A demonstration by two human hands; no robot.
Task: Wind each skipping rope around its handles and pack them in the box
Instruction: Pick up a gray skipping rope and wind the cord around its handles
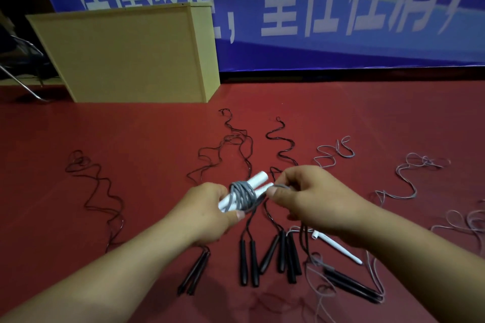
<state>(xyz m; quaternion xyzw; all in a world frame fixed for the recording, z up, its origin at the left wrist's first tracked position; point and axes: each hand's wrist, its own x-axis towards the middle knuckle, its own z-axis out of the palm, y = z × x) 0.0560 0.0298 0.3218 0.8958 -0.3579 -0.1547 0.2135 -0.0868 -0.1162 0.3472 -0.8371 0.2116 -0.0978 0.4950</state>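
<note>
A grey rope [242, 195] is sitting coiled in several tight turns round two white handles [256, 183] held side by side above the red floor [147, 165]. The left hand [207, 214] is gripping the near ends of the handles, thumb across the coil's lower edge, fingers curled behind. Just right of the coil, the right hand [312, 198] is pinching the rope's loose end between thumb and forefinger, almost touching the handles' far tips. The left fingers are lying hidden behind the bundle. Below the coil, pairs of black handles [248, 262] are lying on the floor, their dark ropes [236, 144] snaking away beyond it. Right of the coil, another white handle [338, 246] is showing partly under the right wrist, and grey ropes [409, 176] are running out of view. Beyond the coil to the left, a yellow box [131, 52] is standing against a blue banner [341, 8].
</note>
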